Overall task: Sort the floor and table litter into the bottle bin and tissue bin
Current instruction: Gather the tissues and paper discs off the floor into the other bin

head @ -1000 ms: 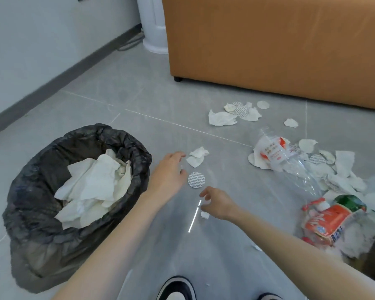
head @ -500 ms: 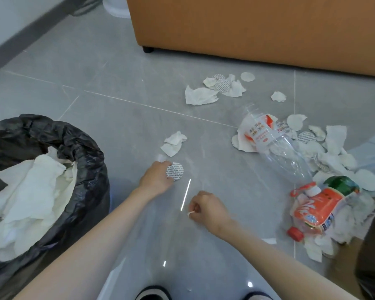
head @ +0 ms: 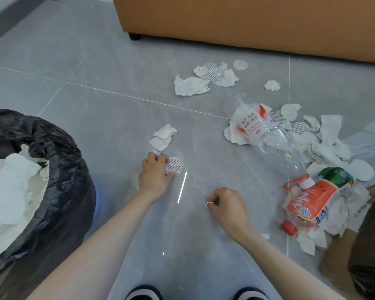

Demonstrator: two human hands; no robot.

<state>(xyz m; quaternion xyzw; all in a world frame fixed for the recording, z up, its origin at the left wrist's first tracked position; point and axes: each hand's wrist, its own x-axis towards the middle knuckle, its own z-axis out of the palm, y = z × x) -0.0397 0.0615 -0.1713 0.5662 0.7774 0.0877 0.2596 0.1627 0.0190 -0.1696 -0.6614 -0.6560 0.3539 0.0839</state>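
The hands are both closed on litter: the seal disc (head: 175,166) is pinched on the floor (head: 100,61) by the left hand (head: 154,173), a white scrap (head: 209,203) by the right hand (head: 226,205). The tissue bin (head: 61,154) is found leftward, nearer the left hand.

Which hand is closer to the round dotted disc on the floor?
Left. The left hand pinches the round disc at its edge. The right hand is apart from it, nearer the person and to the right, pinching a small white scrap.
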